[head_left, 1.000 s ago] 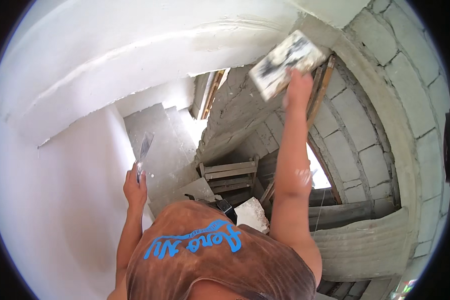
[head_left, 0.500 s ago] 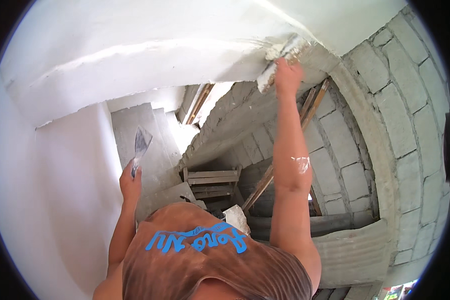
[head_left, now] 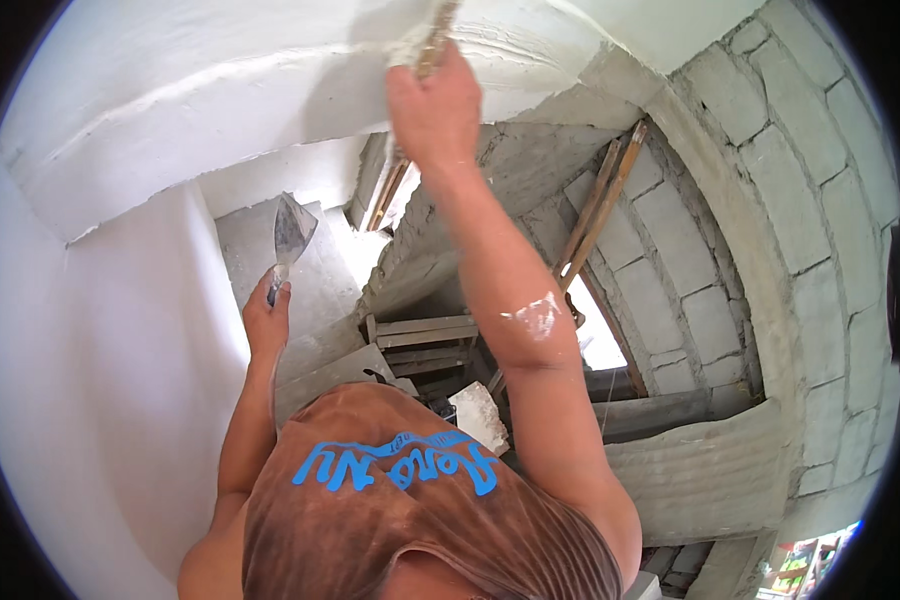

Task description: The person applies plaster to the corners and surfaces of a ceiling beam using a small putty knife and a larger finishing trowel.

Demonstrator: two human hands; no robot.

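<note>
My right hand point(head_left: 437, 112) is closed round a plastering trowel point(head_left: 438, 32), seen nearly edge-on against the white plastered surface point(head_left: 240, 95) overhead. Wet plaster with ridged streaks lies on that surface to the right of the trowel. Most of the trowel's handle is hidden inside my fist. Lower on the left, my left hand point(head_left: 265, 325) grips the handle of a small pointed trowel point(head_left: 294, 230), its grey blade tipped upward and away from the wall. White plaster is smeared on my right forearm near the elbow.
Bare concrete block wall point(head_left: 810, 200) curves along the right. Wooden poles point(head_left: 605, 195) lean below the plastered surface. Concrete steps point(head_left: 260, 235) drop away at left, beside a smooth white wall point(head_left: 120, 350). A wooden rack-like frame point(head_left: 425, 335) stands far below.
My right hand has swept the plastering trowel leftward and up along the surface, leaving smoothed streaks where a plaster lump was. The pointed trowel has risen slightly and turned.
</note>
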